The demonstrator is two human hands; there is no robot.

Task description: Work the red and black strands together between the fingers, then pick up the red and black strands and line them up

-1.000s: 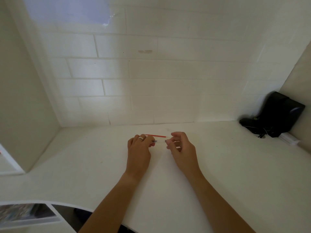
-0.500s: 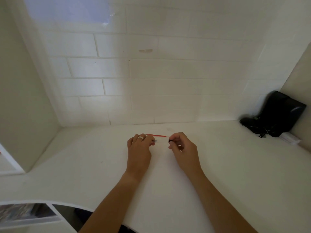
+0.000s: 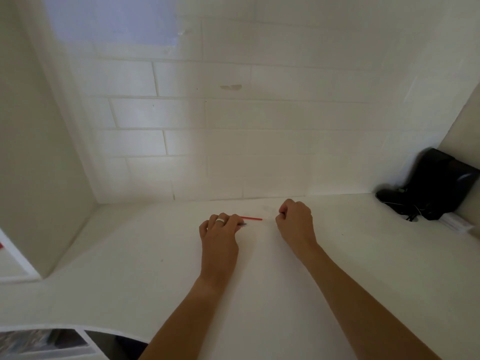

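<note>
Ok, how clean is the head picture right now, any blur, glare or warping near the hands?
Head view: dim, soft light with a brighter patch on the tiled wall; no hard glare. Wide-angle warping bends the wall lines. The left hand, right hand and red stick are fairly sharp; the black device is smeared at its edge.

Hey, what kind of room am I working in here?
Probably a home desk nook or utility corner: a white counter set against a white brick-pattern wall, with a black device and cables parked in the right corner.
</note>
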